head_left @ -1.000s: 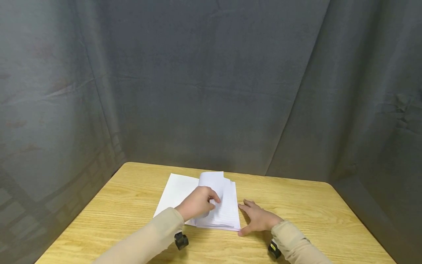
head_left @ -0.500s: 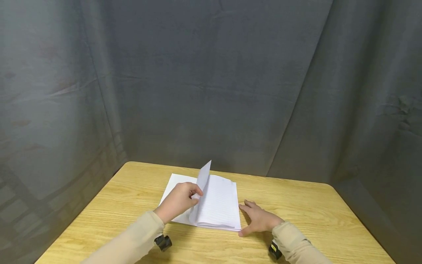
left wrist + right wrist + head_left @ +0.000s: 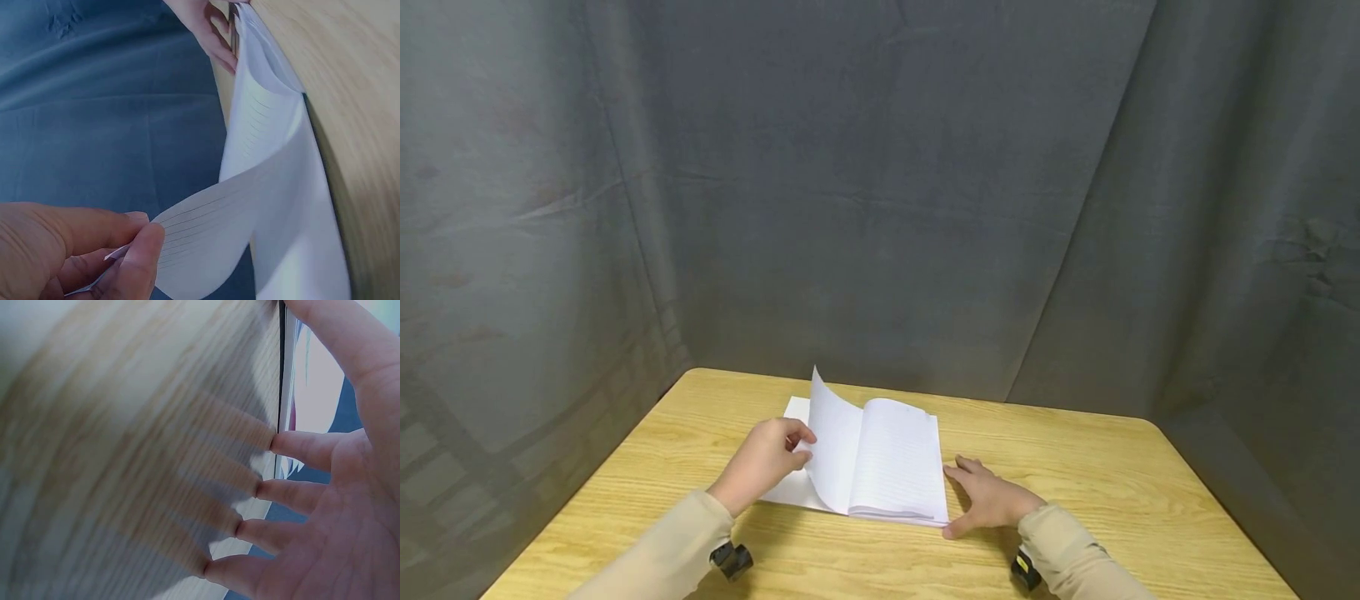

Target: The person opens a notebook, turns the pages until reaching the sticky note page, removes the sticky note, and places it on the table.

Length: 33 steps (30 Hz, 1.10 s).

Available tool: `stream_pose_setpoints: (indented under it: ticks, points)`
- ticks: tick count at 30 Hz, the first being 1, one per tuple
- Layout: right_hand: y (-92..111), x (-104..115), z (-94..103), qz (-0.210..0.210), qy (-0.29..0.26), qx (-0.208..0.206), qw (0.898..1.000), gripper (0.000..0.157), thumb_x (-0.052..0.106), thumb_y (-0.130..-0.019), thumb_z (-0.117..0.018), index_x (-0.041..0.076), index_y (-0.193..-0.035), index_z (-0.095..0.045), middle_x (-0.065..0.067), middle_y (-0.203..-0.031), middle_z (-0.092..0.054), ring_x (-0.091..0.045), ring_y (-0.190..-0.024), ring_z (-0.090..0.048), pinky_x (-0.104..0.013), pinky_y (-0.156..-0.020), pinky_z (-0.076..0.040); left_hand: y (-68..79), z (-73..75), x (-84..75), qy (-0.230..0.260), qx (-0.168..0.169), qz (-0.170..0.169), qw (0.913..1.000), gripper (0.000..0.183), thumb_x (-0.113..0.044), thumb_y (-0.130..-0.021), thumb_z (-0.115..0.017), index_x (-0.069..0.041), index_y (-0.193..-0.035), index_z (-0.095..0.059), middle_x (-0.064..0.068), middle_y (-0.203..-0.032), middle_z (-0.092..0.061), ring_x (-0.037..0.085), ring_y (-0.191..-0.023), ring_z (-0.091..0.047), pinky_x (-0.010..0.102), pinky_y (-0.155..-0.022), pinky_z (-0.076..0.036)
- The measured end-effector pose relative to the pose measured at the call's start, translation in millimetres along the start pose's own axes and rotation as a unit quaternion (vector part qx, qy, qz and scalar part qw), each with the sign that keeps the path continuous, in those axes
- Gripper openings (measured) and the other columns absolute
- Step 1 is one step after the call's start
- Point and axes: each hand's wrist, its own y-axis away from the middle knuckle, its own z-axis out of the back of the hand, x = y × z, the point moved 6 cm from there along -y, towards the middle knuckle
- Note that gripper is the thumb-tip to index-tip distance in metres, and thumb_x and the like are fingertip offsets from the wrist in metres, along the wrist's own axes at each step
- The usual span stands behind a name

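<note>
A notebook (image 3: pixel 898 467) with white ruled pages lies spread on the table. My left hand (image 3: pixel 763 462) pinches the outer edge of one lifted page (image 3: pixel 833 442) between thumb and fingers; the page curves up from the spine over the left side of the notebook. In the left wrist view the thumb and forefinger grip the lined page (image 3: pixel 206 231) close to its edge. My right hand (image 3: pixel 988 497) rests on the table at the notebook's right edge, fingers spread. In the right wrist view its fingertips (image 3: pixel 281 442) touch the tabletop right beside the notebook's edge.
The wooden table (image 3: pixel 1112 492) has rounded far corners and extends to both sides of the notebook. Grey cloth (image 3: pixel 865 208) hangs behind it and along both sides. Each wrist carries a small black camera, such as the one under the left sleeve (image 3: pixel 732 560).
My left hand has moved left, bringing the page from over the right-hand pages across the spine to the left side. The right hand has stayed at the notebook's right edge.
</note>
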Motion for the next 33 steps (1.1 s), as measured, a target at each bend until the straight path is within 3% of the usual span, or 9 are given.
stream_pose_setpoints:
  ticks: [11, 21, 26, 33]
  points:
    - [-1.4, -0.3, 0.3, 0.005, 0.003, -0.002, 1.0, 0.102, 0.05, -0.074, -0.079, -0.001, -0.148, -0.031, -0.032, -0.155, -0.015, -0.057, -0.139, -0.014, -0.07, -0.104, -0.026, 6.1, 4.5, 35.6, 0.012, -0.003, 0.032, 0.9994, 0.015, 0.002, -0.074, -0.076, -0.004, -0.086, -0.071, 0.002, -0.075, -0.056, 0.015, -0.072, -0.049, 0.027, -0.062, -0.043]
    - [-2.4, -2.7, -3.0, 0.009, 0.007, -0.001, 1.0, 0.103, 0.051, -0.074, -0.078, -0.002, -0.148, -0.031, -0.033, -0.154, -0.015, -0.057, -0.139, -0.015, -0.07, -0.103, -0.026, 13.6, -8.3, 63.2, 0.016, 0.014, 0.077, 0.9968, 0.014, 0.006, -0.072, -0.074, -0.002, -0.081, -0.068, 0.005, -0.072, -0.051, 0.014, -0.063, -0.05, 0.024, -0.054, -0.043]
    - [-2.6, -2.4, -3.0, 0.012, 0.011, -0.001, 1.0, 0.103, 0.052, -0.074, -0.078, -0.002, -0.148, -0.031, -0.033, -0.154, -0.016, -0.057, -0.138, -0.016, -0.07, -0.104, -0.026, 16.2, -13.6, 72.4, -0.001, 0.027, 0.095, 0.9952, 0.014, 0.005, -0.072, -0.074, -0.003, -0.08, -0.067, 0.005, -0.073, -0.05, 0.016, -0.066, -0.047, 0.026, -0.056, -0.04]
    - [-1.8, -1.6, -0.7, 0.009, 0.011, -0.006, 1.0, 0.103, 0.051, -0.073, -0.079, -0.002, -0.147, -0.032, -0.033, -0.154, -0.017, -0.057, -0.139, -0.016, -0.069, -0.104, -0.026, 18.4, -19.9, 83.5, -0.004, 0.042, 0.115, 0.9925, 0.015, 0.004, -0.071, -0.075, -0.004, -0.079, -0.066, 0.006, -0.075, -0.048, 0.018, -0.067, -0.046, 0.027, -0.056, -0.043]
